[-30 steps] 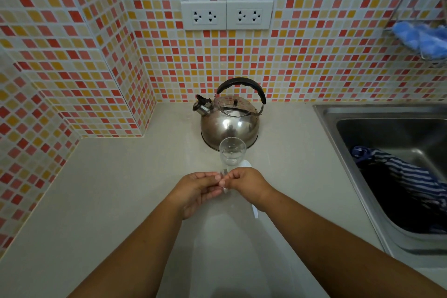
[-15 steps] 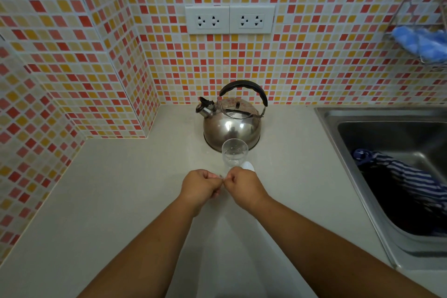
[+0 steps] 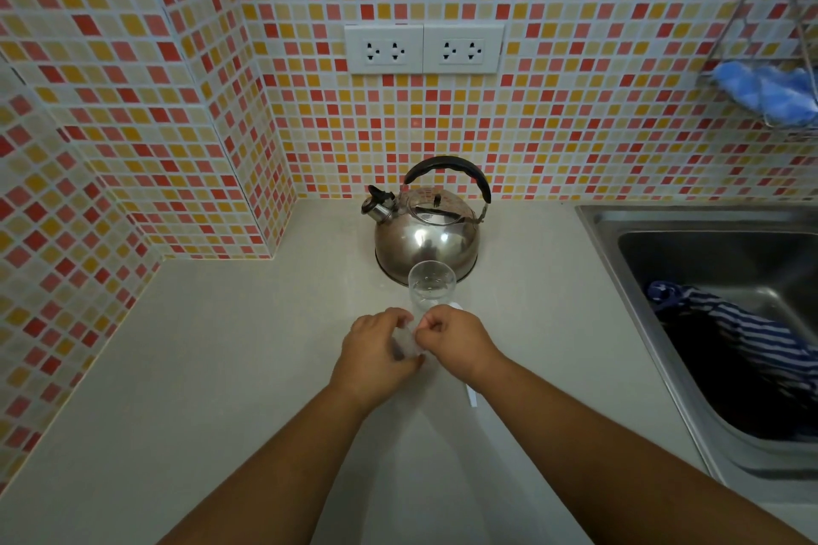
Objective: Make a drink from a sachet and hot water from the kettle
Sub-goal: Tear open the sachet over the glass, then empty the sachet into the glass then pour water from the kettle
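Note:
A small pale sachet is pinched between my left hand and my right hand, just above the counter. Both hands grip it with closed fingers, knuckles almost touching. Right behind them stands a clear glass, and behind that a steel kettle with a black handle, spout pointing left. A white spoon lies under my right hand; only its bowl tip and handle end show.
A steel sink fills the right side, with a striped blue cloth in it. A wire rack with a blue sponge hangs upper right. Tiled walls close the back and left. Two sockets sit above the kettle.
My hands have stayed together at the sachet. The fingers have shifted, and more of the pale sachet now shows between them.

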